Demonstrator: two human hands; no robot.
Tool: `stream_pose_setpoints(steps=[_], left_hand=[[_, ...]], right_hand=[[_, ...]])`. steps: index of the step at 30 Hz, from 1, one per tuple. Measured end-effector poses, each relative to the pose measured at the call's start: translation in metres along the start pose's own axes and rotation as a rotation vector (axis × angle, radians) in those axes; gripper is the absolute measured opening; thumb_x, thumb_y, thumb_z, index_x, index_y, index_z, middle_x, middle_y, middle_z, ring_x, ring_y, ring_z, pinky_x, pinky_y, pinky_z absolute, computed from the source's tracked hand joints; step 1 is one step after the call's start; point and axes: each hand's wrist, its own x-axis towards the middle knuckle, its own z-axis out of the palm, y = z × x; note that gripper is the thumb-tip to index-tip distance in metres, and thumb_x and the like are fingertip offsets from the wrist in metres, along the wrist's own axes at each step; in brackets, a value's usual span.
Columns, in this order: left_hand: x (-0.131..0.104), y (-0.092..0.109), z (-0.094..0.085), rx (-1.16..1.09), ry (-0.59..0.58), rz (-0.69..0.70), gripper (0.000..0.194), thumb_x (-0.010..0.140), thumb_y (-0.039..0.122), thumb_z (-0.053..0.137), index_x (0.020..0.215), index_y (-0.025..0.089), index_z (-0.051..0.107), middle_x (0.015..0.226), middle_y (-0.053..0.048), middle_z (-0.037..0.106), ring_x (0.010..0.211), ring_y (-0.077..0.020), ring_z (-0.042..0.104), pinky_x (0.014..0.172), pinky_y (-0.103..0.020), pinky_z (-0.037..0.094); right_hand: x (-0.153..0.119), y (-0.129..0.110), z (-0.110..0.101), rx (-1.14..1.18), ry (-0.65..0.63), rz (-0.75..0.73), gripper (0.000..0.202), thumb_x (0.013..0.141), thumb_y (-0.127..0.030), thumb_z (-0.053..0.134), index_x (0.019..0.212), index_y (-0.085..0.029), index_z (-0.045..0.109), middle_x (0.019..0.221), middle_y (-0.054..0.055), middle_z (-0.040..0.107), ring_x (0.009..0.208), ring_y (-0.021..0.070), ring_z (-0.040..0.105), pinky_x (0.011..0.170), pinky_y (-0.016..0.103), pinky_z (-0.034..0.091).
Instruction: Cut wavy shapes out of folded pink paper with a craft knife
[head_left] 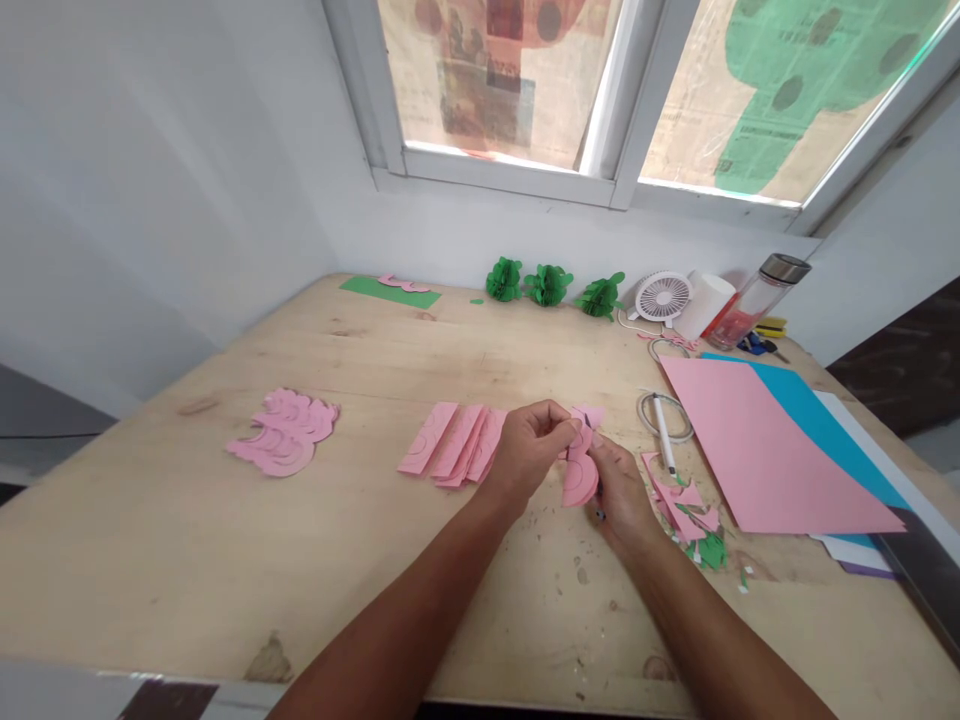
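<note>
My left hand [534, 440] pinches a folded piece of pink paper [579, 482] with a rounded, scalloped edge. My right hand [621, 488] closes around what look like small dark scissors [600, 515], mostly hidden by the fingers and the paper. A dark part of them shows against the pink paper near the left fingertips. Just left of my left hand lie several folded pink paper strips [450, 445] with curved outlines drawn on them. Farther left, scalloped pink cutouts [289, 430] lie in an overlapping pile.
Pink and green scraps [694, 525] lie right of my right hand, below a white pen [664, 435]. Large pink sheets [772, 450] cover blue and white ones at right. Green paper shapes [550, 285], a small fan [664, 297] and a glass bottle [757, 300] line the back.
</note>
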Motion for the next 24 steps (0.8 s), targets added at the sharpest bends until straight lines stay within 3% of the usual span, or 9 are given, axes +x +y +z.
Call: stream_pose_setpoints(steps=[24], left_hand=[[-0.0018, 0.0025, 0.0001, -0.038, -0.041, -0.011, 0.018, 0.067, 0.024, 0.06, 0.053, 0.016, 0.054, 0.053, 0.002, 0.053, 0.054, -0.0102, 0.047, 0.057, -0.024, 0.038]], right_hand=[[0.0014, 0.0012, -0.001, -0.029, 0.018, -0.005, 0.038, 0.073, -0.054, 0.058, 0.059, -0.019, 0.054, 0.039, -0.007, 0.031, 0.037, 0.0084, 0.026, 0.037, 0.022, 0.021]])
